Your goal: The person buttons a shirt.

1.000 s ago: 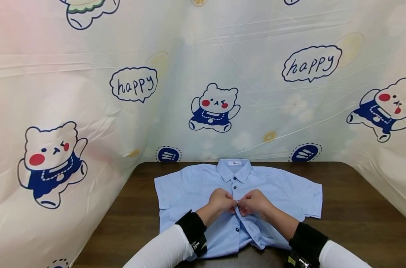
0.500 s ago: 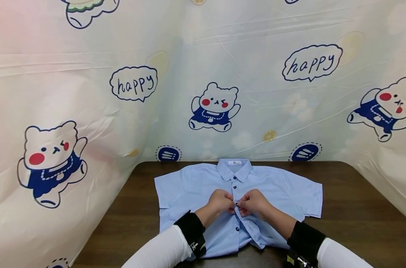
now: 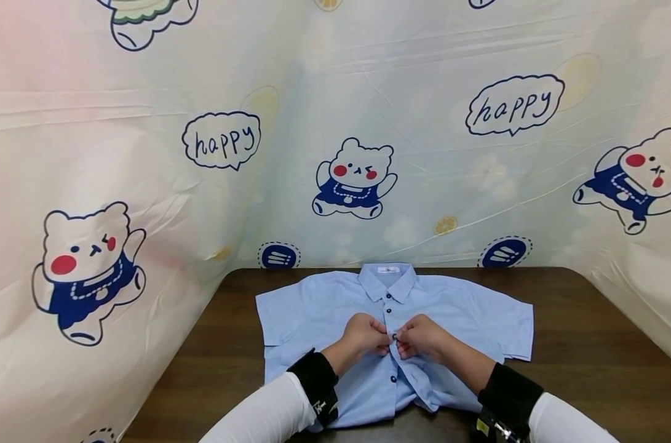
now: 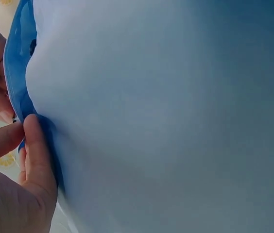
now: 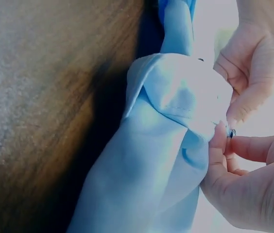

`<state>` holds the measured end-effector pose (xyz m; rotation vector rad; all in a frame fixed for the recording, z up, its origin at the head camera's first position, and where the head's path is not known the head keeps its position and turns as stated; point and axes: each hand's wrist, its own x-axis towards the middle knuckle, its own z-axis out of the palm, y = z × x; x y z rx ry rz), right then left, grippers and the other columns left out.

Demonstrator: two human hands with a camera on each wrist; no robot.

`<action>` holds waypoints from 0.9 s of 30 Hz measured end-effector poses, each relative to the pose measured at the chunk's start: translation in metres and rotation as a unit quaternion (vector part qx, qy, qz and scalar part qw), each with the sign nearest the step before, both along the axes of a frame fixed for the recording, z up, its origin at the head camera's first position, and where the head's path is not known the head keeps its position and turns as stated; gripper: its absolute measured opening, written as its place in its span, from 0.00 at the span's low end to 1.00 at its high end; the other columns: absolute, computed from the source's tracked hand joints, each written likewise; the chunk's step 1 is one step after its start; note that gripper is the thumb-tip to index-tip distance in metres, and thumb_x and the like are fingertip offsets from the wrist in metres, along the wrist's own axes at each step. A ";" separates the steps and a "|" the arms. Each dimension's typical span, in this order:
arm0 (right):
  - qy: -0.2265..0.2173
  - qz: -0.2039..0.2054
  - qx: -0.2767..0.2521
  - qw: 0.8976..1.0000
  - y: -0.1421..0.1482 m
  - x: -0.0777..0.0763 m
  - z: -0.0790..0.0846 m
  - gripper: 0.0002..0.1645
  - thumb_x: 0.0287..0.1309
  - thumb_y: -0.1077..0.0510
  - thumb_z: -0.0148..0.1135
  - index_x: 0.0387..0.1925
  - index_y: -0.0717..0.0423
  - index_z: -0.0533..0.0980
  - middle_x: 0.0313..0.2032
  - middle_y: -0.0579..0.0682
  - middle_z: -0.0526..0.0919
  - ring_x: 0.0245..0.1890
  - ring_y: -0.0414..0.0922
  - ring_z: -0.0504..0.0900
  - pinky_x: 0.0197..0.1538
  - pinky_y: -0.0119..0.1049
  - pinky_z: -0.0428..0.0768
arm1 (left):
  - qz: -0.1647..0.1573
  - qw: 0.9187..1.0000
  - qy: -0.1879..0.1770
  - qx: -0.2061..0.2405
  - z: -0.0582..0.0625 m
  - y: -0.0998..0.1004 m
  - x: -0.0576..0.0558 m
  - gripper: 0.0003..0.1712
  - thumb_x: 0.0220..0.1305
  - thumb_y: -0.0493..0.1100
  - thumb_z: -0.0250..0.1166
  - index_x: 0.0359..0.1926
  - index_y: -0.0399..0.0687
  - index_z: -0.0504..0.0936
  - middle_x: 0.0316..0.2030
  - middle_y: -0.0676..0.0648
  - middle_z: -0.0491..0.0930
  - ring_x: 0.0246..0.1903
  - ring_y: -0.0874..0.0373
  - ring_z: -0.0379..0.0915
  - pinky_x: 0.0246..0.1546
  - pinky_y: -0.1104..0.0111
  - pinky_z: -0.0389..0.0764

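Note:
A light blue short-sleeved shirt lies front up, its collar toward the far edge. Dark buttons run down its front. My left hand pinches the front placket from the left, while my right hand pinches the fabric from the right at the same height. Between the fingertips a dark button shows; the right wrist view has this button right by the right thumb and index finger. Raised cloth fills most of the left wrist view. Whether the button sits in its buttonhole I cannot tell.
The shirt rests on a dark brown wooden table. Behind and at both sides hangs a pale curtain printed with bears. A lower button sits below the hands, where the right front flap is folded and lifted.
Both hands stay at the same spot on the placket. The button between the fingertips shows more plainly now than a second ago, after small finger movements.

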<state>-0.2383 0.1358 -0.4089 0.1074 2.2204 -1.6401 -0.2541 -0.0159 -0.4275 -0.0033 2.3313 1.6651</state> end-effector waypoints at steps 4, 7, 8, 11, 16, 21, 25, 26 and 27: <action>0.058 0.035 0.045 0.997 0.008 -0.001 0.008 0.07 0.63 0.71 0.56 0.33 0.72 0.78 0.25 0.55 0.80 0.23 0.44 0.80 0.31 0.38 0.83 | -0.052 0.996 0.055 -0.055 0.004 -0.007 -0.004 0.07 0.53 0.30 0.72 0.26 0.39 0.80 0.20 0.47 0.78 0.18 0.61 0.77 0.23 0.70 0.80; 0.124 0.087 0.114 0.982 0.021 0.004 0.020 0.04 0.60 0.70 0.59 0.34 0.70 0.78 0.26 0.52 0.79 0.25 0.44 0.80 0.32 0.39 0.83 | -0.138 0.964 0.150 -0.171 0.013 -0.021 -0.003 0.07 0.51 0.34 0.74 0.26 0.43 0.82 0.20 0.52 0.78 0.21 0.64 0.73 0.26 0.72 0.76; 0.152 0.109 0.147 0.971 0.027 0.006 0.024 0.03 0.58 0.70 0.61 0.34 0.68 0.79 0.26 0.50 0.79 0.26 0.43 0.79 0.32 0.38 0.82 | -0.167 0.942 0.188 -0.224 0.016 -0.027 -0.001 0.07 0.50 0.37 0.75 0.26 0.45 0.83 0.21 0.54 0.78 0.22 0.64 0.73 0.28 0.72 0.75; 0.218 0.179 0.251 0.926 0.042 0.018 0.030 0.05 0.55 0.66 0.67 0.35 0.62 0.79 0.29 0.47 0.79 0.30 0.44 0.78 0.35 0.40 0.80 | -0.238 0.860 0.253 -0.373 0.021 -0.045 0.013 0.15 0.47 0.49 0.78 0.34 0.49 0.85 0.27 0.54 0.79 0.29 0.61 0.73 0.34 0.69 0.75; 0.229 0.245 0.383 0.861 0.059 0.039 0.021 0.24 0.46 0.52 0.77 0.43 0.60 0.79 0.36 0.51 0.80 0.38 0.50 0.78 0.45 0.52 0.76 | -0.312 0.770 0.233 -0.507 0.017 -0.066 0.037 0.45 0.35 0.70 0.78 0.55 0.56 0.81 0.44 0.48 0.78 0.42 0.51 0.75 0.40 0.60 0.78; 0.205 0.248 0.408 0.854 0.065 0.041 0.004 0.37 0.45 0.50 0.77 0.53 0.66 0.76 0.44 0.60 0.81 0.49 0.59 0.79 0.54 0.56 0.74 | -0.327 0.765 0.206 -0.515 0.014 -0.072 0.041 0.54 0.33 0.71 0.78 0.65 0.59 0.74 0.60 0.42 0.72 0.55 0.42 0.70 0.50 0.54 0.76; 0.199 0.238 0.407 0.859 0.066 0.034 0.001 0.38 0.45 0.51 0.77 0.55 0.66 0.75 0.49 0.63 0.80 0.53 0.61 0.77 0.57 0.58 0.72 | -0.316 0.778 0.189 -0.510 0.012 -0.070 0.032 0.55 0.34 0.69 0.78 0.66 0.58 0.73 0.64 0.40 0.69 0.61 0.38 0.65 0.55 0.50 0.73; 0.197 0.235 0.408 0.860 0.066 0.032 0.001 0.38 0.46 0.51 0.77 0.56 0.66 0.75 0.49 0.63 0.80 0.53 0.61 0.77 0.57 0.58 0.71 | -0.312 0.781 0.183 -0.509 0.012 -0.070 0.030 0.55 0.34 0.69 0.79 0.66 0.58 0.72 0.65 0.40 0.68 0.62 0.38 0.65 0.55 0.49 0.72; 0.196 0.233 0.409 0.860 0.065 0.031 0.001 0.38 0.45 0.52 0.77 0.56 0.66 0.75 0.49 0.63 0.80 0.53 0.61 0.77 0.57 0.58 0.71 | -0.308 0.784 0.177 -0.509 0.011 -0.069 0.028 0.55 0.34 0.68 0.79 0.66 0.58 0.73 0.65 0.41 0.68 0.62 0.38 0.64 0.55 0.49 0.72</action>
